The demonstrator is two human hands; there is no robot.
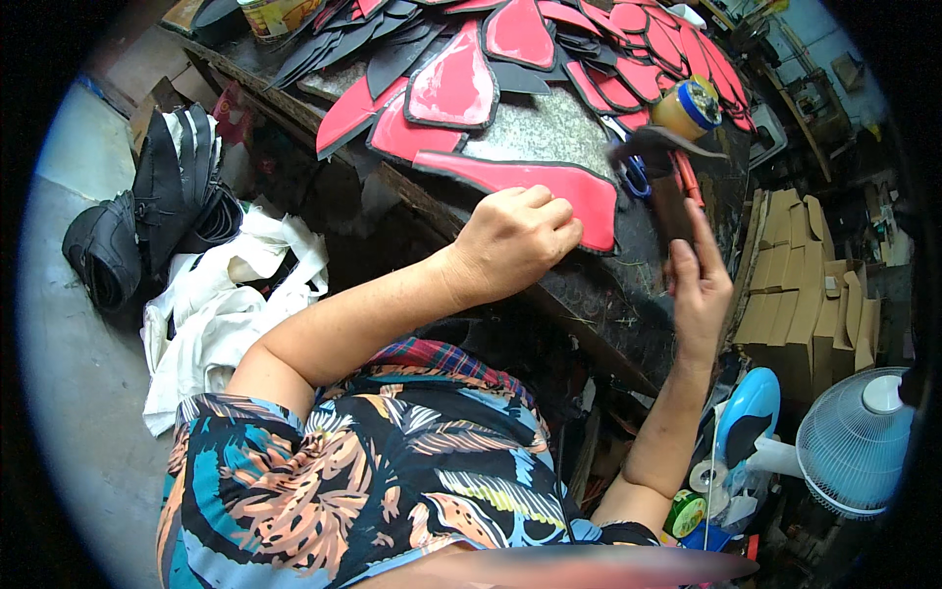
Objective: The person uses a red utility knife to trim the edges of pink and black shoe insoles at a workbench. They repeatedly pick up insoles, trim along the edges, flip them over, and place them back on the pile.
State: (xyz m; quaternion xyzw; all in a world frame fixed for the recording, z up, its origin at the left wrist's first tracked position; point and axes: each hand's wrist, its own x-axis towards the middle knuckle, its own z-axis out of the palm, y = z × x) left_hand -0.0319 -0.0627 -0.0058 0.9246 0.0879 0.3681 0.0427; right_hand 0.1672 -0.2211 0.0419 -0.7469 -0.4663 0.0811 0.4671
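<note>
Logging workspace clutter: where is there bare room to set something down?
The stone slab between the pink pieces and blue-handled scissors shows mostly bare, as does the dark bench between the long pink piece and right hand. Crowded: the far side, heaped with pieces, and around the jar.

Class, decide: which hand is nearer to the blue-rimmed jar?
Right. The right hand, holding a hammer, is below the jar in view; the left hand is farther, toward lower left.

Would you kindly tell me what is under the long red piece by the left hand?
Beyond the upper edge of the long red piece, a speckled gray slab shows. What lies directly beneath is covered by the piece itself.
</note>
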